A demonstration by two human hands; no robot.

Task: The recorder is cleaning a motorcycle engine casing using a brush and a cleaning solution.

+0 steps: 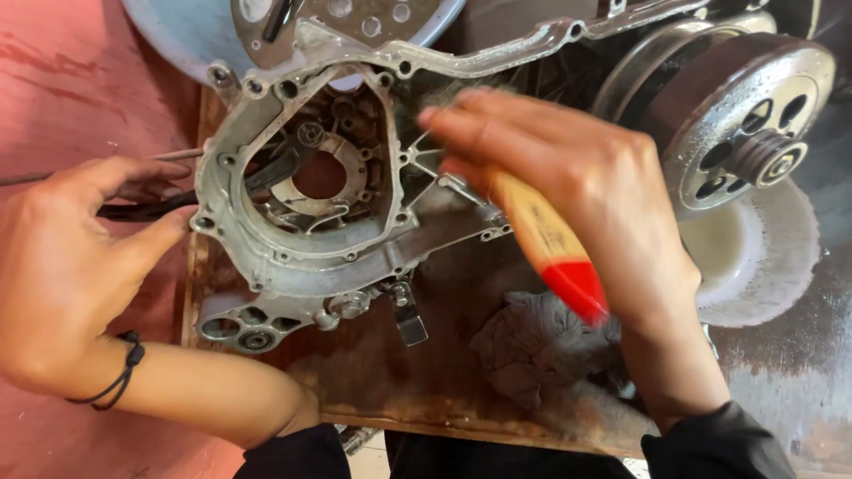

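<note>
A grey aluminium engine crankcase [266,257] lies on a rusty brown board [390,372], with a round opening [319,176] in its middle. My right hand [577,186] grips a brush with a wooden handle and red tip [555,253]; its bristle end is hidden under my fingers, over the case's right side. My left hand [62,266] rests at the case's left edge, thumb touching the rim, fingers by a black cable [146,209] and a thin metal rod [173,154]. A black cord sits on that wrist.
A metal clutch pulley [745,133] sits at the upper right above a white bowl [763,257]. A dark rag [532,341] lies on the board near the front. A pale blue basin [186,31] is at the top left. Red floor lies to the left.
</note>
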